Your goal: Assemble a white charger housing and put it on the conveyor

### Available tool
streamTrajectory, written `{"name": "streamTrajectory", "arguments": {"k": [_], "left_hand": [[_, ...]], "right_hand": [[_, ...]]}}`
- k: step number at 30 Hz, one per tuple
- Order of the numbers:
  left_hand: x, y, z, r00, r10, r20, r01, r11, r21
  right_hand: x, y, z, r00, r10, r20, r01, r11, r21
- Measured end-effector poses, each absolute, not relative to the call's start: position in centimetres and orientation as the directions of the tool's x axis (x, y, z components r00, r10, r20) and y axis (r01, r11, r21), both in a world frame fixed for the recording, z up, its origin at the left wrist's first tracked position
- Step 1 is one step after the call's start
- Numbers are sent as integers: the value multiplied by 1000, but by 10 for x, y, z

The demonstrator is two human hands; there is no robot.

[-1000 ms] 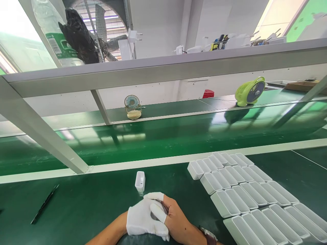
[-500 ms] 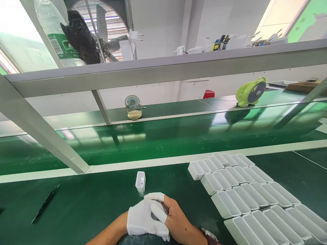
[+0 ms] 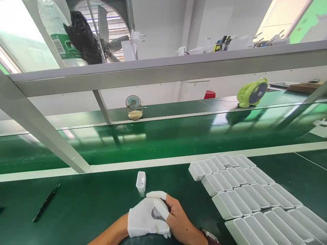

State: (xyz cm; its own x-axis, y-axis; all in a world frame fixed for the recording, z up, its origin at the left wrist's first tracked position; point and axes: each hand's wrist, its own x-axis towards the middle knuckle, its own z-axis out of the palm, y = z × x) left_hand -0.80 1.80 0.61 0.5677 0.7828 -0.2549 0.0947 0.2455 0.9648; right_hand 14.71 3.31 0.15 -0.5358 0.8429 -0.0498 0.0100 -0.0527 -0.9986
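My left hand (image 3: 146,217), in a white glove, is closed together with my right hand (image 3: 178,217) at the front of the green table. White covers sit on my right thumb and a finger; the rest of that hand is bare, with a watch at the wrist. The fingers of both hands overlap, and whatever may be between them is hidden. Just beyond the hands stands a small white open-topped case (image 3: 141,181), with a small slot visible inside it. Rows of similar long white cases (image 3: 231,204) lie side by side to the right.
Black tweezers (image 3: 46,203) lie at left. Behind a pale rail runs a glossy green conveyor belt (image 3: 163,139), with a white item (image 3: 319,130) at its right end. A small round fan (image 3: 133,106) and a green fan (image 3: 252,92) stand beyond. An overhead shelf (image 3: 163,75) crosses the view.
The hands stay clasped in nearly the same place. At the right edge, the white item on the belt has come further into view, moving left. The camera view has shifted very slightly.
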Motion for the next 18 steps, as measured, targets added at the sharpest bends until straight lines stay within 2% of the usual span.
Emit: {"name": "streamTrajectory", "arguments": {"k": [7, 11, 13, 18], "left_hand": [[-11, 18, 4, 598, 788, -146, 58, 139, 989], [-13, 15, -5, 593, 802, -71, -29, 110, 994], [-13, 15, -7, 591, 804, -65, -3, 83, 997], [-12, 16, 2, 610, 792, 14, 112, -104, 988]], "right_hand": [[145, 32, 6, -543, 839, -30, 26, -19, -999], [145, 31, 4, -531, 847, -16, 30, 0, -1000], [144, 30, 1, -536, 844, -20, 20, -11, -1000], [145, 27, -7, -558, 830, -5, -11, -13, -1000]]}}
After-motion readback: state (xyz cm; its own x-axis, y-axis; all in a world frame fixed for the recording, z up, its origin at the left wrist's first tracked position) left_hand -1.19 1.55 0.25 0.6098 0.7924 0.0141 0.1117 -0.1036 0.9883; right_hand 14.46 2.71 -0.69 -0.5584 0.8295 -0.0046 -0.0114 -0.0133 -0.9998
